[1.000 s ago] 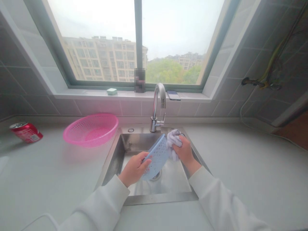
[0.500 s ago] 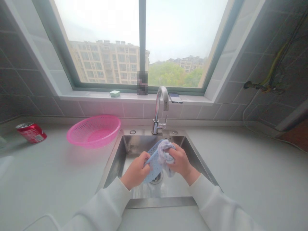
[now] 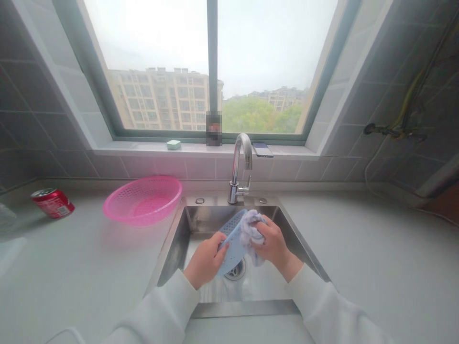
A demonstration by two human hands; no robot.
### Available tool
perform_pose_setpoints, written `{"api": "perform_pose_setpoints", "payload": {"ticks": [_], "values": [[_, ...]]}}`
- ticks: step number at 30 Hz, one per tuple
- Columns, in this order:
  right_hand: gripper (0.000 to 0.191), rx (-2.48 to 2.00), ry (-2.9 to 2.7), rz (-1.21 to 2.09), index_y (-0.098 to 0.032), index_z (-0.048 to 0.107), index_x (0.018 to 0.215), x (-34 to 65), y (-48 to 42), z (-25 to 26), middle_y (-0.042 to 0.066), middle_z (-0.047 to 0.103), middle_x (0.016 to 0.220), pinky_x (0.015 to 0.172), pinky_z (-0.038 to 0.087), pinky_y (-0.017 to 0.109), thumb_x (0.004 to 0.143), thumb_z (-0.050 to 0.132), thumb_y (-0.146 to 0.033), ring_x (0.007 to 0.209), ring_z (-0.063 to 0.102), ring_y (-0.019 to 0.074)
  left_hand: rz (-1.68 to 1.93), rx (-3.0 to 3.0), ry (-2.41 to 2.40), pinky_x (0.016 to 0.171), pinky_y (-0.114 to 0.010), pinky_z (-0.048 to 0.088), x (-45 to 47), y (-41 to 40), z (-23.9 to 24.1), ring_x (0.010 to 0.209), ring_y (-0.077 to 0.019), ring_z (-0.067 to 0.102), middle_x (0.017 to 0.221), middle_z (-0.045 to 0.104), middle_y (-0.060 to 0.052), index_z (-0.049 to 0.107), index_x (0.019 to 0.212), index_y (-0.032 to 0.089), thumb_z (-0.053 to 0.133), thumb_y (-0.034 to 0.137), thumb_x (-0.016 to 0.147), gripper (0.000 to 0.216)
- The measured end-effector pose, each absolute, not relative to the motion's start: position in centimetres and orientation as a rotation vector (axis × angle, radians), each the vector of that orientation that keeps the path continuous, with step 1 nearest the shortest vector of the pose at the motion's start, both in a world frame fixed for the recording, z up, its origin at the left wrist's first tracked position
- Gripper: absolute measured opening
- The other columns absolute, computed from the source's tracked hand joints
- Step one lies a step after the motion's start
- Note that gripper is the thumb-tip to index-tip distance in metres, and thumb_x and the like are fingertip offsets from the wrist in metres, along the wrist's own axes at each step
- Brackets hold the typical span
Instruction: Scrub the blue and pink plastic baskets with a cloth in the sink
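Over the sink [image 3: 173, 253], my left hand [image 3: 206, 260] grips the rim of a light blue perforated plastic basket [image 3: 232, 249], thumb on one side and fingers on the other. The basket is tilted on its edge above the drain [image 3: 236, 271]. My right hand [image 3: 274, 242] is closed around a bunched, pale lilac-and-white cloth [image 3: 248, 228], which presses on the basket's right edge. Part of the cloth hangs below my right fingers. The chrome faucet [image 3: 234, 174] stands behind both hands, and no water flows from it.
Left of the sink stands a pink perforated basket [image 3: 143, 203], with a red drink can [image 3: 53, 203] farther left. A pale green box [image 3: 174, 145] and a phone [image 3: 263, 150] lie on the windowsill. White counter [image 3: 362, 239] extends to the right.
The whole view has shifted slightly down and right. Both hands keep their hold on the blue basket and the cloth, with only a slight change in the left hand's grip.
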State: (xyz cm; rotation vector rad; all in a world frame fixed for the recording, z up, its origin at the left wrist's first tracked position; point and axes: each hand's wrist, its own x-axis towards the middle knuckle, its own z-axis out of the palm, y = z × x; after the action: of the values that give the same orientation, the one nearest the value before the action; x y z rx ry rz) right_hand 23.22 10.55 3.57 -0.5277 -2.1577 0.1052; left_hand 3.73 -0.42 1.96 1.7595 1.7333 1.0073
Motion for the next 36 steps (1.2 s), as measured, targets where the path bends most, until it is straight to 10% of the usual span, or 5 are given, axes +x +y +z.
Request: {"api": "perform_pose_setpoints", "payload": {"ticks": [36], "values": [[0.009,-0.614,-2.114,0.230,-0.021,0.068,0.081,23.3,10.3,4.2,0.008,0.067,0.083,0.066,0.056,0.036,0.075,0.063,-0.019,0.078,0.065,0.0241,1.056,1.652,1.746,0.056,-0.025,0.031,3.9,-0.4,2.2,0.057,-0.0168,0.052,0.060,0.054,0.003,0.047,0.076,0.023,0.050,0.039,0.089,0.021]]}}
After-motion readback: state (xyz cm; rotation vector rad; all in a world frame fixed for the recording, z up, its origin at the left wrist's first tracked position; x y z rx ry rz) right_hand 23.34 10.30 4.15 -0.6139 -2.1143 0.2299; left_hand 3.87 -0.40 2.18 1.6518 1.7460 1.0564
